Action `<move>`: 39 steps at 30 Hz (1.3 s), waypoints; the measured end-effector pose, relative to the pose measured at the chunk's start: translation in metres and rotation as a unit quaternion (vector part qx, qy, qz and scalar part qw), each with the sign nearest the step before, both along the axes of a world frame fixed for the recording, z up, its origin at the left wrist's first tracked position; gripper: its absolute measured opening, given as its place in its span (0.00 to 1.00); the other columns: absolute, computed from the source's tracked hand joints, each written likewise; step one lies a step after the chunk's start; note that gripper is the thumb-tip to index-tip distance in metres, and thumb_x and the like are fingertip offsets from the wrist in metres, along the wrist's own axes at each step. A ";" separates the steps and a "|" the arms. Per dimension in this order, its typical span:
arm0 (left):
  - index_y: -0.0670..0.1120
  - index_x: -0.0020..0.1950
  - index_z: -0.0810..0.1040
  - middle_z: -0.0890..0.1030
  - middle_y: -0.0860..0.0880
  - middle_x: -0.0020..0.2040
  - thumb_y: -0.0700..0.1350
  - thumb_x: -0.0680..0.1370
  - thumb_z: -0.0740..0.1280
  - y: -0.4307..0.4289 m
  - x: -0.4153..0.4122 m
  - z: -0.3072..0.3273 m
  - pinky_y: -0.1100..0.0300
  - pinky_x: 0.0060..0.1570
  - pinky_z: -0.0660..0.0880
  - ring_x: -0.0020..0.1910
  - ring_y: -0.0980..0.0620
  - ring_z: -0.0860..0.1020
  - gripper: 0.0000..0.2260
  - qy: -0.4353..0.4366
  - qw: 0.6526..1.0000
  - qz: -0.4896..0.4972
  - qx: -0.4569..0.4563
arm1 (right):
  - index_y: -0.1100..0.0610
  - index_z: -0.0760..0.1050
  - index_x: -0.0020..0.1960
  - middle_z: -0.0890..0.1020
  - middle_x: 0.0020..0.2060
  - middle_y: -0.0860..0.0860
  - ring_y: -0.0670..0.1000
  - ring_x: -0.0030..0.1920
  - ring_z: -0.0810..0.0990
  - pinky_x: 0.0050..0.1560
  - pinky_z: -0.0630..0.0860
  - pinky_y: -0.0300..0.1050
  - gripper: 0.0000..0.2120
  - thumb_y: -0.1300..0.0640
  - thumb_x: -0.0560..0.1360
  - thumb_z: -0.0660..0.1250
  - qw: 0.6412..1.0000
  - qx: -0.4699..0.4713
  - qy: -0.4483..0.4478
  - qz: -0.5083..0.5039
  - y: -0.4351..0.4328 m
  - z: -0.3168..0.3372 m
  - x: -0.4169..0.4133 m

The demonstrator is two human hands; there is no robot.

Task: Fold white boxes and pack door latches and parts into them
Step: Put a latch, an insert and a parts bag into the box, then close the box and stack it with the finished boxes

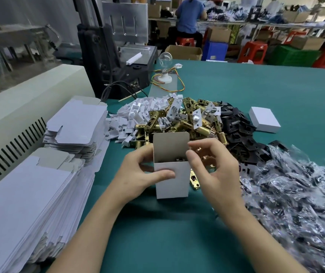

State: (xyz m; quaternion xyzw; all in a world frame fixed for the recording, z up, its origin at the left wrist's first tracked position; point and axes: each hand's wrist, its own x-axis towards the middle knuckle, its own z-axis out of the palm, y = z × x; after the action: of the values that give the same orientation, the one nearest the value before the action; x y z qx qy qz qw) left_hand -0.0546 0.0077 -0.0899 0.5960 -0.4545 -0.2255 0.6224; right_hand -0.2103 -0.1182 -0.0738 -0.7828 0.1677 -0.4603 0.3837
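White box point(172, 180) upright near desk point(157, 233) centre, top flap open, just before brass latch pile point(187, 123). L hand point(138, 174): thumb across front, fingers curled behind. R hand point(215, 170): fingers curled, tips pinching top-right edge.

Open green counter point(266, 85) stretched beyond the heaps, and a bare strip lay on the near side of the upright white box point(172, 180). Stacked flat box blanks point(29, 194) walled the left; bagged parts point(295, 203) crowded the right. White plastic pieces point(130, 115), brass latches point(179, 123) and black plates point(236, 133) formed one band (each heap touching the next) just behind that box. A closed white box point(264, 119) sat beside the plates, with bare counter on its far side.
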 end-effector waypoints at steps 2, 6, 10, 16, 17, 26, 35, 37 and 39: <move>0.62 0.59 0.82 0.88 0.52 0.54 0.60 0.66 0.83 0.005 0.007 0.004 0.60 0.52 0.83 0.54 0.52 0.86 0.23 0.006 0.999 0.038 -0.025 | 0.50 0.80 0.56 0.83 0.47 0.44 0.51 0.46 0.83 0.43 0.80 0.52 0.07 0.56 0.78 0.72 0.999 0.024 -0.019 0.010 0.001 -0.009 0.001; 0.62 0.55 0.81 0.88 0.52 0.49 0.55 0.66 0.83 0.005 0.007 0.004 0.62 0.49 0.82 0.48 0.51 0.87 0.20 0.011 0.993 0.097 -0.072 | 0.49 0.80 0.57 0.83 0.51 0.42 0.50 0.47 0.83 0.44 0.80 0.50 0.10 0.56 0.77 0.73 0.999 0.034 -0.021 0.017 -0.003 -0.017 0.002; 0.62 0.51 0.85 0.88 0.54 0.49 0.56 0.66 0.82 0.004 0.005 0.003 0.63 0.47 0.82 0.47 0.54 0.87 0.15 0.003 0.988 0.135 -0.069 | 0.50 0.82 0.60 0.82 0.60 0.43 0.51 0.56 0.83 0.48 0.82 0.49 0.12 0.55 0.76 0.73 0.998 0.046 0.008 0.052 -0.012 -0.016 0.001; 0.64 0.50 0.88 0.88 0.58 0.51 0.57 0.70 0.80 0.002 0.002 0.004 0.69 0.51 0.79 0.54 0.59 0.85 0.10 -0.061 0.990 0.118 -0.046 | 0.52 0.81 0.53 0.82 0.51 0.40 0.46 0.56 0.81 0.53 0.78 0.43 0.04 0.54 0.79 0.70 0.995 0.011 0.055 0.087 -0.009 -0.017 0.000; 0.63 0.50 0.87 0.87 0.58 0.50 0.57 0.72 0.79 0.002 0.001 0.004 0.70 0.50 0.78 0.53 0.60 0.84 0.08 -0.076 0.990 0.117 -0.037 | 0.52 0.80 0.51 0.82 0.49 0.41 0.47 0.53 0.82 0.52 0.78 0.43 0.03 0.55 0.80 0.69 0.995 0.015 0.052 0.090 -0.009 -0.017 0.000; 0.53 0.47 0.86 0.82 0.61 0.52 0.50 0.80 0.70 0.000 -0.004 0.005 0.68 0.52 0.76 0.54 0.54 0.82 0.06 -0.161 0.975 0.138 -0.065 | 0.52 0.82 0.51 0.83 0.47 0.44 0.51 0.53 0.82 0.50 0.74 0.36 0.11 0.56 0.84 0.61 0.991 0.072 0.052 0.102 -0.008 -0.012 -0.001; 0.58 0.70 0.76 0.84 0.60 0.54 0.46 0.79 0.73 -0.001 -0.006 0.003 0.65 0.54 0.74 0.55 0.53 0.81 0.20 -0.155 0.971 0.154 -0.093 | 0.50 0.82 0.55 0.84 0.54 0.49 0.54 0.59 0.82 0.57 0.79 0.58 0.09 0.54 0.84 0.62 0.981 0.145 0.047 0.124 -0.010 -0.013 -0.001; 0.61 0.65 0.81 0.84 0.58 0.54 0.46 0.80 0.71 0.000 -0.005 0.005 0.66 0.54 0.73 0.55 0.52 0.81 0.16 -0.170 0.972 0.133 -0.094 | 0.46 0.80 0.57 0.85 0.55 0.48 0.53 0.59 0.83 0.58 0.79 0.55 0.06 0.53 0.82 0.66 0.977 0.170 0.026 0.129 -0.011 -0.011 -0.002; 0.57 0.60 0.84 0.84 0.57 0.53 0.44 0.81 0.70 -0.001 -0.004 0.006 0.63 0.53 0.75 0.54 0.50 0.81 0.11 -0.183 0.972 0.111 -0.099 | 0.44 0.77 0.60 0.85 0.57 0.48 0.52 0.60 0.83 0.59 0.79 0.54 0.09 0.52 0.80 0.69 0.971 0.198 -0.001 0.133 -0.012 -0.009 -0.003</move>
State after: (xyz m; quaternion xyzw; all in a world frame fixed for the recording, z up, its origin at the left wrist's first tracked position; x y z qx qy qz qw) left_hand -0.0591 0.0071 -0.0834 0.6093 -0.5119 0.0043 0.6056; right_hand -0.2128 -0.1300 -0.0829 -0.7063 0.1495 -0.3638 0.5886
